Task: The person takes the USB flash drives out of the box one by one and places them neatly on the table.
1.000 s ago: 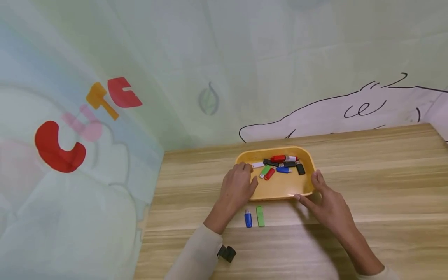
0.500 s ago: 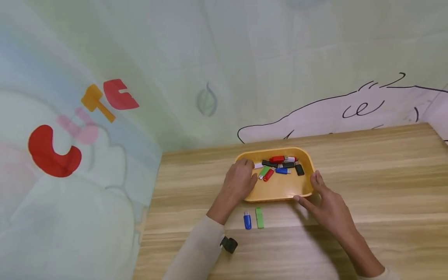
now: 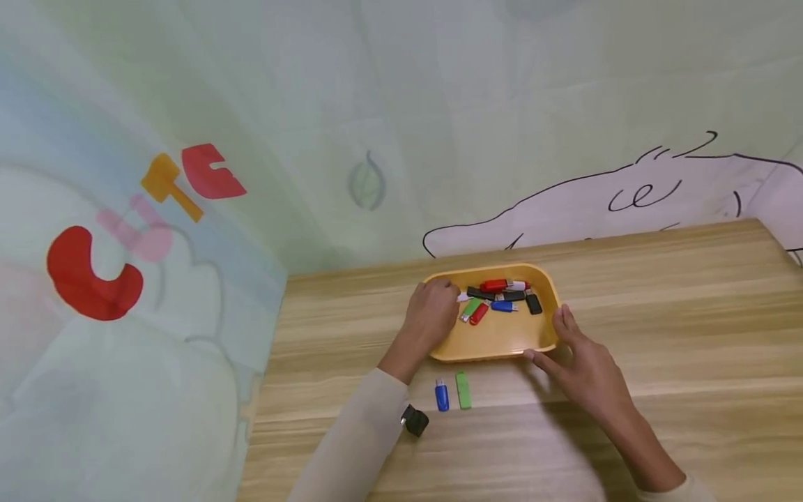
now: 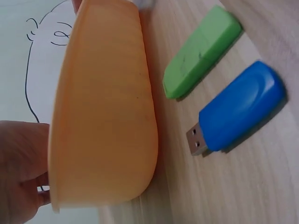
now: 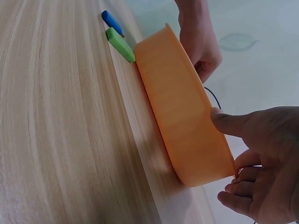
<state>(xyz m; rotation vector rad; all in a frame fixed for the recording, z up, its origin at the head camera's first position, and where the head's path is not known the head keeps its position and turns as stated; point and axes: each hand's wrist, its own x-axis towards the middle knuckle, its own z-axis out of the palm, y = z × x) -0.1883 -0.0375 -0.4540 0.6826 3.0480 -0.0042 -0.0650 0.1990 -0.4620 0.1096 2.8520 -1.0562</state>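
Note:
A shallow yellow-orange tray (image 3: 489, 343) on the table holds several USB sticks: red, blue, black, green and white. My left hand (image 3: 431, 312) reaches over the tray's left end, fingers bent down beside a white USB stick (image 3: 463, 296), which it partly covers. I cannot tell whether these fingertips hold anything. At the near right corner my right hand (image 3: 594, 376) grips the tray, thumb on the front rim and fingers along the right side. In front of the tray lie a blue USB stick (image 4: 243, 107) and a green USB stick (image 4: 201, 53), side by side.
The wood-grain table (image 3: 665, 300) meets a printed cloth backdrop (image 3: 477, 125) behind the tray and another on the left. A small black device (image 3: 415, 421) sits at the left sleeve, near the blue stick.
My left hand has shifted slightly right and further into the tray, covering more of the white stick. The right hand keeps its grip on the corner. The head view has drifted a little.

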